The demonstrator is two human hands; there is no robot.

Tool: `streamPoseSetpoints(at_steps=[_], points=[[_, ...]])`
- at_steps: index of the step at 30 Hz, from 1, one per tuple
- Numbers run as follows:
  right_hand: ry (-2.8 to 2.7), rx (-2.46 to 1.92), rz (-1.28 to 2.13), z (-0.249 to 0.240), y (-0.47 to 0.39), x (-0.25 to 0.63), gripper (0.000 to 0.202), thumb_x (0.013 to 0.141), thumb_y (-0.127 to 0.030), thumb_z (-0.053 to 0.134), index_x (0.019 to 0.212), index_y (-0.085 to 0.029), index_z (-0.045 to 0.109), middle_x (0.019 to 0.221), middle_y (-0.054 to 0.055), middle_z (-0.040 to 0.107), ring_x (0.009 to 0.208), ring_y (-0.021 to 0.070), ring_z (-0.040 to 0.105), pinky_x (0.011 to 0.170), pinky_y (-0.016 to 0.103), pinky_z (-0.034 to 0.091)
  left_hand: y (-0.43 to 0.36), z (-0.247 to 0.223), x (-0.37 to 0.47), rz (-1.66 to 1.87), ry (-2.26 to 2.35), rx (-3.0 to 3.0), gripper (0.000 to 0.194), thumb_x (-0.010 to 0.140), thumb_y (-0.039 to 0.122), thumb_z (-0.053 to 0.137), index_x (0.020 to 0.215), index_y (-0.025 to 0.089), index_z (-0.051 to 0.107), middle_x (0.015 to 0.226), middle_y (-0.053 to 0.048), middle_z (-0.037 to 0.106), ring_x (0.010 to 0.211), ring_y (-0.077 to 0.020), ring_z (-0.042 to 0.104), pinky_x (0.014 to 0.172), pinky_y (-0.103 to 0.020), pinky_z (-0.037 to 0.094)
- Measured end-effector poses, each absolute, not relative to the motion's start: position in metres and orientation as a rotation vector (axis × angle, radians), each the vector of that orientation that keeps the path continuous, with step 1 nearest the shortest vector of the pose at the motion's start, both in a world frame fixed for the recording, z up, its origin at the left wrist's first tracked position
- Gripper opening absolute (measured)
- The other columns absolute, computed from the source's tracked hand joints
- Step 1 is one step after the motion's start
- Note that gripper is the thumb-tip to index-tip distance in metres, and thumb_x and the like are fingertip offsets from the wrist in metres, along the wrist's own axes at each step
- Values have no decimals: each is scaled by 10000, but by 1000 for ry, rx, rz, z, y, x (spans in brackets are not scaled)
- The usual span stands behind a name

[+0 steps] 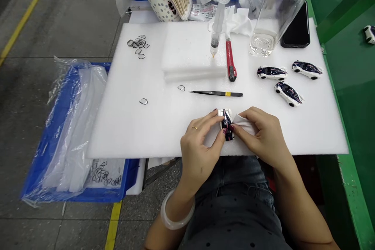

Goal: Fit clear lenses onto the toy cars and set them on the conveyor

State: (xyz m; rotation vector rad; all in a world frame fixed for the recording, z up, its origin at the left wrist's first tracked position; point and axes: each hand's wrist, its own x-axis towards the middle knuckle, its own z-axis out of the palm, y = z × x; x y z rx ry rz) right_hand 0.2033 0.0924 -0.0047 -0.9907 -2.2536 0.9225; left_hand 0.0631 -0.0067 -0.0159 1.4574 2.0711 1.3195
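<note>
Car [226, 120] in fingers [210, 122], packet print [204, 11] illegible

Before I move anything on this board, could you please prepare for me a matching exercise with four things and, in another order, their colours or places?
Things:
1. Tweezers
2. Utility knife
3. Nearest toy car
4. Plastic tray

Colours or places:
A. Between the person's hands
B. Blue, to the left of the white board
C. Red, with a black end
D. Black, with a yellow band

Right pairs: 1-D, 2-C, 3-A, 4-B.
</note>
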Motion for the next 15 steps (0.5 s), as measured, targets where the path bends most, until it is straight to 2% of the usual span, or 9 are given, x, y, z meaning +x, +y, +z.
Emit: streamPoseSetpoints(at_steps=[3, 5, 7, 8, 10, 12, 15], points=[[-2267, -940, 902, -3, 93, 208, 93, 919, -251, 653, 877, -169, 638, 768, 9, 608, 683, 129, 555, 603, 261, 391, -7, -13, 53, 1258, 2035, 1498, 294, 875, 194, 687, 1166, 236, 697, 1286, -66, 699, 1184, -239, 643, 999, -458, 557], [-2228, -905, 952, 0, 93, 214, 106, 952, -243, 608, 878, -176, 644, 748, 6, 602, 665, 124, 547, 595, 261, 402, -4, -8, 40, 1119, 1898, 1650, 495, 866, 208, 692, 1349, 260, 597, 1489, -86, 549, 1356, -275, 528, 1071, -479, 511], [-2158, -915, 934, 2, 91, 221, 138, 976, -239, 573, 887, -185, 664, 753, 12, 621, 650, 122, 548, 576, 262, 412, 2, -5, 27, 936, 1685, 1896, 683, 869, 234, 690, 1501, 294, 437, 1628, -82, 358, 1497, -305, 345, 1150, -513, 429], [-2131, -931, 882, 2, 89, 225, 138, 979, -234, 567, 905, -191, 676, 784, 23, 642, 643, 121, 553, 560, 263, 416, 6, -4, 22, 855, 1589, 2006, 702, 880, 251, 685, 1521, 309, 405, 1632, -75, 351, 1511, -304, 319, 1171, -524, 399], [-2122, -928, 731, -1, 82, 233, 123, 972, -202, 569, 970, -205, 692, 885, 49, 675, 633, 119, 567, 536, 264, 429, 12, -7, 16, 804, 1526, 2116, 625, 879, 318, 710, 1463, 308, 488, 1525, -76, 511, 1427, -295, 449, 1146, -515, 427], [-2186, -872, 589, -5, 74, 239, 147, 952, -157, 579, 1028, -218, 689, 965, 67, 681, 628, 117, 576, 537, 265, 456, 15, -13, 14, 905, 1617, 2100, 533, 828, 396, 766, 1324, 268, 621, 1315, -83, 667, 1225, -279, 601, 1050, -482, 508], [-2299, -812, 405, -11, 60, 240, 156, 925, -128, 600, 1030, -202, 689, 968, 81, 678, 626, 119, 566, 551, 265, 472, 12, -21, 15, 1095, 1736, 2039, 419, 816, 388, 779, 1197, 234, 697, 1149, -82, 716, 1073, -258, 634, 948, -446, 549]])
